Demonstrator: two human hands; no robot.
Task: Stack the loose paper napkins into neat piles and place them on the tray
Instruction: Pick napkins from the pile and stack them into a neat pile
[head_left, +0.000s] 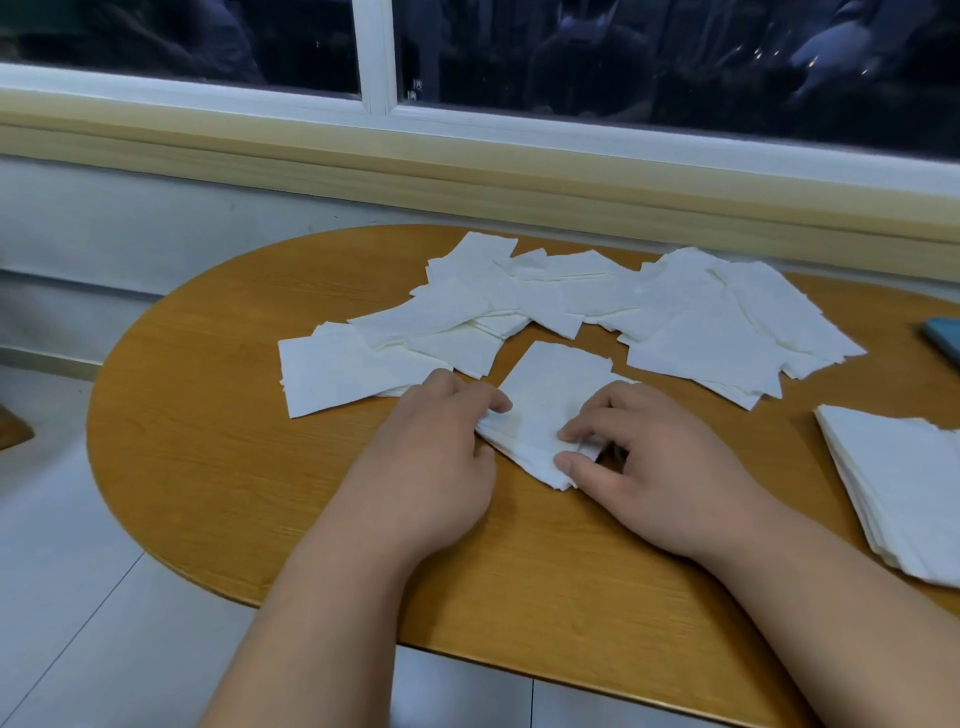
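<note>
We are looking down at a rounded wooden table (234, 467) under a dark window (623, 52), and both hands are on one small stack of napkins (545, 400) in the middle, near the front edge. The stack lies turned at an angle, one corner pointing back at us.

The left hand (431, 457) sits at the stack's left edge, fingers curled in, with one fingertip lying on top of the paper and the rest tucked against the side, so it pinches that edge. The right hand (660, 478) takes the near right corner: its fingers (571, 432) bend down onto the top sheet while the thumb closes in just below, nipping the corner, which lifts a little off the wood.

Behind the hands we have the loose napkins (571, 301), a broad white scatter across the back half of the table, overlapping at all angles; its left end lies just beside the left hand's knuckles.

Off to the right, well apart from the hands, a thicker squared pile (893, 478) lies on the table, cut by the picture's edge. Above it a sliver of something blue (945, 338) shows at the right border; we cannot tell what it is. Pale floor tiles (62, 545) show to the left.
</note>
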